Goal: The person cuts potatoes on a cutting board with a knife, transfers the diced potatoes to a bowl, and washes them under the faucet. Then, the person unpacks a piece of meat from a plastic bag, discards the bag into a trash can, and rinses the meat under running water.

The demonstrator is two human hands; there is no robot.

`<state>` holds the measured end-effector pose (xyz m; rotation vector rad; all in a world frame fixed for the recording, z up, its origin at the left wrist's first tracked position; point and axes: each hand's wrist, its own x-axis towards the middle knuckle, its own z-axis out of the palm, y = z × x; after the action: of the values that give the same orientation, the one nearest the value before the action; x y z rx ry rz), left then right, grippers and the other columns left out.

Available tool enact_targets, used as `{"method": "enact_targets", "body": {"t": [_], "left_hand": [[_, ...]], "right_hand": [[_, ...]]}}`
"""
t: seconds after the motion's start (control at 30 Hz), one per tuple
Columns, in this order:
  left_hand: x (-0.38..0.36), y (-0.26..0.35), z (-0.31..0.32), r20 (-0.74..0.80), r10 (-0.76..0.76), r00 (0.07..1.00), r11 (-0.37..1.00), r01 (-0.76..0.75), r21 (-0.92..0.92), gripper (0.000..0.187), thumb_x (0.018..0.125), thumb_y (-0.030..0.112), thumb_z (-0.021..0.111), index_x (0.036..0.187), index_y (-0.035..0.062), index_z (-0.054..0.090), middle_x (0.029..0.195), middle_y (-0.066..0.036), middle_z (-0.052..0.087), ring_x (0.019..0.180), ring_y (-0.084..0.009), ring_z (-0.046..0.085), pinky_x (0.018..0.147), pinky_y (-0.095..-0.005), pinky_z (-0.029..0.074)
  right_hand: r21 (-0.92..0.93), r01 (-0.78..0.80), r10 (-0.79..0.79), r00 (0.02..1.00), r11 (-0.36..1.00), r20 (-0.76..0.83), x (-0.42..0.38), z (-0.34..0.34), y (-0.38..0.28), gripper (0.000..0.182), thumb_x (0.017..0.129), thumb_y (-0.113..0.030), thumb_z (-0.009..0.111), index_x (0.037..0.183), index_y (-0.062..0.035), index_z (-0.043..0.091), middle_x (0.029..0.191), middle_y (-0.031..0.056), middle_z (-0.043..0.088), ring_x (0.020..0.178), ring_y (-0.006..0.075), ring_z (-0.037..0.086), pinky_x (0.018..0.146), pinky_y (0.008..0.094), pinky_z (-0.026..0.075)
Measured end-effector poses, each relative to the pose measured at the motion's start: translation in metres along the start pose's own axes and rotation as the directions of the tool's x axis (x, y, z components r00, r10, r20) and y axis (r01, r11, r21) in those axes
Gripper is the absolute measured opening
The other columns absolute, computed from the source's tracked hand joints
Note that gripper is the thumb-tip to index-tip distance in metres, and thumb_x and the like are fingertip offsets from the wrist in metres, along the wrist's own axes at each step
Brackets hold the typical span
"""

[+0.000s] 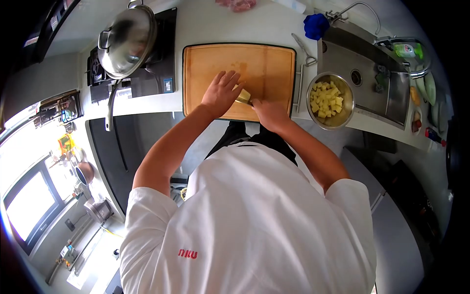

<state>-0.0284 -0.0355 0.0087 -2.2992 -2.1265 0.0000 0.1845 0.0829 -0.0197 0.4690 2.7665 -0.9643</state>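
A wooden cutting board (205, 63) with a dark rim lies in front of me. On its near part is a pale yellow piece of potato (244, 95). My left hand (221, 94) is stretched flat over the board, its fingers apart and its thumb at the potato's left side. My right hand (270, 114) is closed around the handle of a knife, most of which is hidden. The knife's blade (242, 101) points left, along the near side of the potato. To the right, a steel bowl (312, 111) holds pale yellow potato cubes (325, 98).
A peeler (304, 50) lies right of the board, before the sink (342, 54) with its faucet. A blue cloth (316, 26) rests at the sink's corner. At left, a lidded pan (128, 41) stands on the stove (164, 63). Raw meat (237, 5) is at the back.
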Motion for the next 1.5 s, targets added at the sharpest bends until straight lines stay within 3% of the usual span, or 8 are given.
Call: {"method": "enact_targets", "body": {"t": [0.2, 0.23, 0.37, 0.67, 0.87, 1.1, 1.3, 1.5], "left_hand": [[-0.031, -0.009, -0.037, -0.165, -0.307, 0.937, 0.921, 0.249, -0.299, 0.083, 0.079, 0.02, 0.084, 0.153, 0.0088, 0.049, 0.154, -0.015, 0.047, 0.147, -0.0341, 0.042, 0.122, -0.0501, 0.036], [-0.032, -0.014, -0.029, 0.075, -0.281, 0.957, 0.9, 0.29, -0.326, 0.089, 0.081, 0.019, 0.085, 0.157, 0.0073, 0.041, 0.157, -0.015, 0.044, 0.149, -0.034, 0.038, 0.123, -0.0489, 0.035], [-0.018, -0.016, 0.006, 0.328, 0.027, 0.944, 0.956, 0.072, -0.285, 0.094, 0.085, 0.02, 0.082, 0.163, 0.0121, 0.03, 0.161, -0.013, 0.037, 0.149, -0.0335, 0.037, 0.123, -0.0488, 0.035], [-0.013, -0.017, 0.048, 0.182, 0.015, 0.983, 0.936, 0.05, -0.349, 0.061, 0.083, 0.027, 0.079, 0.137, 0.0064, 0.058, 0.132, -0.013, 0.059, 0.125, -0.0349, 0.057, 0.107, -0.0472, 0.048], [-0.018, 0.021, 0.07, 0.057, -0.538, 0.841, 0.763, 0.514, -0.392, 0.06, 0.082, 0.035, 0.08, 0.131, 0.0064, 0.061, 0.122, -0.017, 0.063, 0.113, -0.039, 0.06, 0.098, -0.0483, 0.052], [-0.015, 0.031, 0.074, 0.079, -0.617, 0.783, 0.709, 0.597, -0.375, 0.059, 0.082, 0.036, 0.08, 0.129, 0.0054, 0.061, 0.121, -0.018, 0.062, 0.113, -0.0386, 0.061, 0.096, -0.0487, 0.053], [-0.013, 0.03, 0.063, 0.137, -0.608, 0.782, 0.697, 0.609, -0.379, 0.058, 0.083, 0.035, 0.08, 0.128, 0.0044, 0.061, 0.125, -0.018, 0.062, 0.116, -0.0385, 0.06, 0.099, -0.0477, 0.052], [-0.017, 0.014, 0.053, -0.1, -0.198, 0.975, 0.935, 0.157, -0.319, 0.038, 0.092, 0.022, 0.068, 0.125, 0.0047, 0.063, 0.128, -0.014, 0.059, 0.12, -0.0344, 0.059, 0.104, -0.046, 0.049]], "right_hand": [[0.169, -0.151, 0.177, 0.972, 0.974, -0.153, -0.024, -0.017, 0.004, 0.026, 0.105, -0.028, 0.055, 0.103, -0.0029, 0.062, 0.087, 0.0228, 0.071, 0.083, 0.044, 0.071, 0.072, 0.055, 0.054], [0.208, -0.198, 0.238, 0.952, 0.958, -0.192, -0.029, -0.015, 0.005, 0.027, 0.105, -0.029, 0.055, 0.103, -0.0032, 0.062, 0.087, 0.0231, 0.071, 0.084, 0.0444, 0.07, 0.072, 0.0552, 0.054], [0.158, -0.384, 0.401, 0.911, 0.91, -0.094, -0.035, -0.017, 0.016, 0.029, 0.107, -0.032, 0.053, 0.099, -0.0043, 0.059, 0.086, 0.0233, 0.07, 0.081, 0.0454, 0.069, 0.072, 0.0564, 0.052], [0.175, -0.392, 0.405, 0.913, 0.903, -0.048, -0.052, -0.019, 0.014, 0.029, 0.108, -0.032, 0.051, 0.1, -0.0047, 0.057, 0.08, 0.0221, 0.069, 0.078, 0.0452, 0.068, 0.071, 0.058, 0.051], [0.152, -0.401, 0.412, 0.91, 0.903, -0.049, -0.039, -0.016, 0.007, 0.028, 0.108, -0.03, 0.051, 0.1, -0.0039, 0.057, 0.081, 0.0232, 0.069, 0.079, 0.0465, 0.068, 0.071, 0.0586, 0.051], [0.12, -0.344, 0.351, 0.935, 0.931, -0.045, -0.014, -0.008, -0.009, 0.027, 0.109, -0.029, 0.049, 0.101, -0.0041, 0.053, 0.081, 0.0245, 0.069, 0.078, 0.0474, 0.067, 0.069, 0.0597, 0.05], [0.096, -0.415, 0.415, 0.91, 0.905, 0.025, -0.014, -0.026, -0.014, 0.026, 0.109, -0.028, 0.047, 0.105, -0.0039, 0.054, 0.086, 0.0237, 0.071, 0.083, 0.0463, 0.069, 0.073, 0.0592, 0.052], [0.054, -0.266, 0.27, 0.961, 0.962, -0.063, -0.016, -0.029, -0.017, 0.025, 0.108, -0.028, 0.049, 0.1, -0.0042, 0.053, 0.081, 0.0221, 0.069, 0.078, 0.046, 0.068, 0.068, 0.0578, 0.051]]}}
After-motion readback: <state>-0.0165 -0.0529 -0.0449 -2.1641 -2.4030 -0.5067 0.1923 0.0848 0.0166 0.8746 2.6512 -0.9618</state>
